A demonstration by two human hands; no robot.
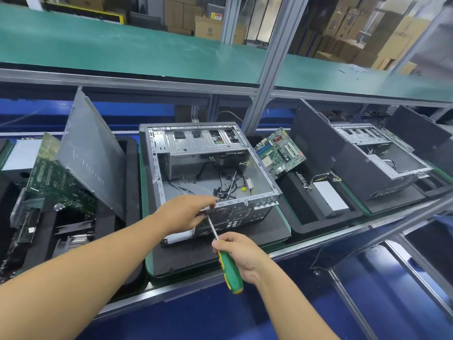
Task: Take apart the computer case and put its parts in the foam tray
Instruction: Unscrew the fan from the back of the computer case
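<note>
Left hand [186, 212] is on the case [196, 141], fingers over the near wall's rim, thumb underneath, pinching that wall. Right hand [241, 253] is wrapped round the green-and-yellow screwdriver [229, 268]. Its shaft runs up and left from that fist, and the tip meets the wall just below the left thumb, beside the fan grille [220, 214]. So the left hand is on the work and the right sits back, pushing along that line. The case lies open-side up, and the foam tray [294, 217] to its right holds a circuit board [279, 153]. Labels on the cartons [208, 25] behind are too small to read.
</note>
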